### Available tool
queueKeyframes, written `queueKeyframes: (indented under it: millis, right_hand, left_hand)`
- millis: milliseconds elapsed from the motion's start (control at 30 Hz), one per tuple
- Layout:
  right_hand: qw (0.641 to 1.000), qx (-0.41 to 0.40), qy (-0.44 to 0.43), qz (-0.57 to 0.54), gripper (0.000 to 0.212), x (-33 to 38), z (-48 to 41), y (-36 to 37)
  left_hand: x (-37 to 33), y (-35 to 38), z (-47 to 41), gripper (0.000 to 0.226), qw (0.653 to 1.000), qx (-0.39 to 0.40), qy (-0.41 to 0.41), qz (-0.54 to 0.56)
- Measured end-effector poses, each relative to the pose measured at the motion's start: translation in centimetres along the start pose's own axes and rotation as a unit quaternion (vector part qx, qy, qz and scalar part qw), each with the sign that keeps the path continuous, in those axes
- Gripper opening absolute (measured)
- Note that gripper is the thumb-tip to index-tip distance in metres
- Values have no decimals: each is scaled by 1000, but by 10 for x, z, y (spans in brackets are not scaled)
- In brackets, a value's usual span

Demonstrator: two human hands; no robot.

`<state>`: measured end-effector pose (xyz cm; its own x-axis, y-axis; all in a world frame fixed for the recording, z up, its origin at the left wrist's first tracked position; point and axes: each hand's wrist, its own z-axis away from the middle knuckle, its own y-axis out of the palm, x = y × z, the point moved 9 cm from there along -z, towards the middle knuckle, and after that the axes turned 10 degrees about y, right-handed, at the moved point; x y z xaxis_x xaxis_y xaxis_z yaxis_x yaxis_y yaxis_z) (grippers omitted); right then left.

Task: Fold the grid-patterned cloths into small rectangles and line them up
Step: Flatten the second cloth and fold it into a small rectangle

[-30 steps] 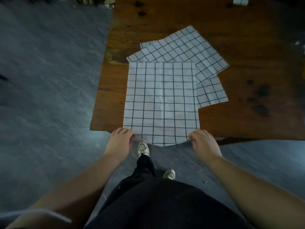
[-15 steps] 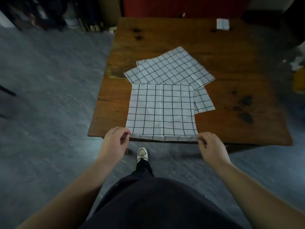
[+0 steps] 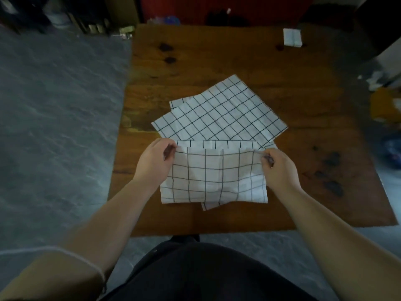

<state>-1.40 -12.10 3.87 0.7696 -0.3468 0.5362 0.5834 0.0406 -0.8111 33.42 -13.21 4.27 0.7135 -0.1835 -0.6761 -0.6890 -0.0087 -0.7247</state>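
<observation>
Your left hand (image 3: 155, 164) and right hand (image 3: 280, 170) each pinch a lifted corner of the grid-patterned cloth (image 3: 214, 177) doubled over at the wooden table's (image 3: 238, 216) near middle, more grid cloths (image 3: 223, 109) lying flat just beyond it and a small folded white cloth (image 3: 292, 37) at the far right.

left grip (image 3: 155, 158) pinching, right grip (image 3: 280, 168) pinching, backs of both facing up
</observation>
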Motion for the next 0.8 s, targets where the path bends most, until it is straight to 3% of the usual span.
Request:
queueKeyframes:
  millis: [100, 233, 367, 467, 600, 800]
  right_hand:
    - [999, 18, 36, 29, 32, 1, -37, 16]
    - [994, 43, 87, 51, 11, -5, -71, 39]
    - [990, 62, 116, 58, 30, -12, -94, 60]
    - [988, 70, 137, 28, 32, -18, -97, 73]
    - [991, 51, 127, 1, 42, -20, -83, 73]
    - [990, 25, 130, -41, 43, -44, -39, 55]
  left_hand:
    - [27, 21, -43, 12, 999, 49, -15, 7]
    - [54, 50, -75, 13, 994, 106, -41, 3]
    - [73, 69, -86, 23, 987, 146, -62, -29]
    - [78, 75, -81, 31, 982, 171, -62, -58]
    - [73, 68, -62, 43, 982, 157, -63, -87]
    - [39, 63, -17, 40, 986, 140, -24, -87]
